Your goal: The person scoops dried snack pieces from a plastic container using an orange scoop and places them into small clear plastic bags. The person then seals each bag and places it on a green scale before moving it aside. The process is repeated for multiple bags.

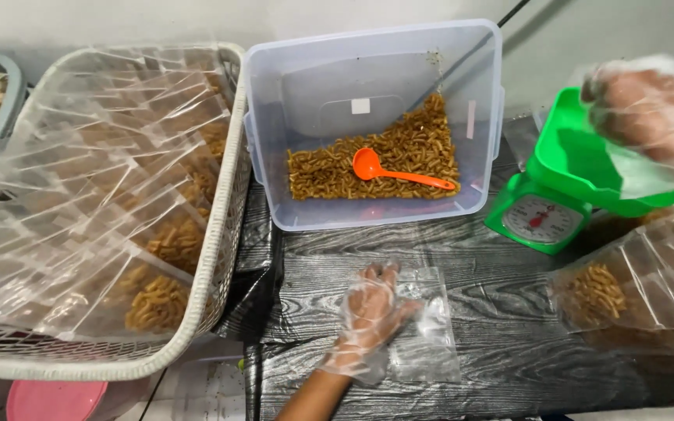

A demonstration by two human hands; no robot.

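Clear plastic bag (431,327) flat under left hand (368,312), w/ table edge near.

Both hands are wearing loose, crinkled, clear plastic gloves: the left hand (370,312) and the right hand (641,109); forearms are seemingly showing no sleeves.

dark woodgrain table (509,327), pale wall (196,19)
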